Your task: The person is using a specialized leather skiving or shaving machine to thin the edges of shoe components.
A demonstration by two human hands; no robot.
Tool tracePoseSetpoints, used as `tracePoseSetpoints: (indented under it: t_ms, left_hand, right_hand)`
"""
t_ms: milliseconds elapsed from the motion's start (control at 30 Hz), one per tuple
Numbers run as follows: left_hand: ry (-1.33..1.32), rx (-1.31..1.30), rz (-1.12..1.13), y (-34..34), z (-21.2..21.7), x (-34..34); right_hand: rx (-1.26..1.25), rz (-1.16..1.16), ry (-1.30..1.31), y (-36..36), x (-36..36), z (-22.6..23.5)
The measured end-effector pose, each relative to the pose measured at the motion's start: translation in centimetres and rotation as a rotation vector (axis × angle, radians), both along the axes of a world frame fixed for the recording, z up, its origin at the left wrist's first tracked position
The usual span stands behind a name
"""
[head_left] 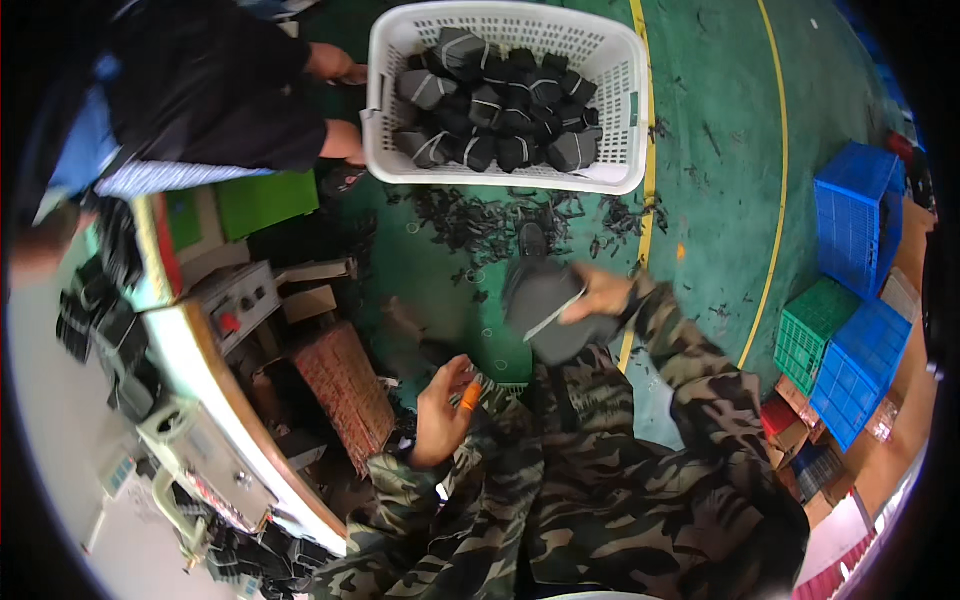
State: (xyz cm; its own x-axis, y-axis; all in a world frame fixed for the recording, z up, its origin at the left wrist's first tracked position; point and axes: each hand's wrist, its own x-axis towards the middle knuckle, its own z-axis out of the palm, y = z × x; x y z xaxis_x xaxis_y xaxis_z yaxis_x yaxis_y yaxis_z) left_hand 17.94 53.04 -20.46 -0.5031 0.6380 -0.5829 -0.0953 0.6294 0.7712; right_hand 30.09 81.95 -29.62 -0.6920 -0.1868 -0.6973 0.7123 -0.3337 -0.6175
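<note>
My right hand [598, 296] grips a stack of dark grey fabric pieces [545, 310] bound with a pale band, held out in front of me over the green floor. My left hand [442, 408] is raised near my chest with fingers apart, an orange cover on one fingertip, and nothing in it. Both arms wear camouflage sleeves. Ahead stands a white plastic basket [620, 60] filled with several similar banded dark bundles [500, 100].
Black fabric scraps [480, 220] litter the floor below the basket. Another person in dark clothes [210, 90] sits at upper left. A machine with a work table [200, 360] is on my left. Blue and green crates [850, 300] stand to the right.
</note>
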Motion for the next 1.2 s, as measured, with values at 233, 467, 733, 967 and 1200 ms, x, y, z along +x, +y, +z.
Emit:
tracePoseSetpoints:
  t_ms: [233,467,733,967,1200]
  left_hand:
    - [-0.129,-0.319,-0.219,0.6,-13.2,2.8]
    - [-0.433,-0.663,-0.265,-1.8,-17.2,4.7]
    - [-0.460,-0.580,-0.196,-0.7,-18.1,7.4]
    - [-0.464,-0.596,0.032,-2.8,-10.9,6.5]
    - [-0.260,-0.652,0.066,-12.5,-5.5,8.9]
  right_hand:
    - [0.537,0.054,-0.157,23.2,-4.3,-13.1]
    - [0.721,0.794,-0.282,27.0,-8.6,-31.0]
    - [1.118,0.903,-0.416,24.1,-4.9,-38.4]
    - [1.354,0.421,0.032,11.4,-1.8,-25.2]
    - [0.850,0.143,0.231,-4.8,7.4,-11.5]
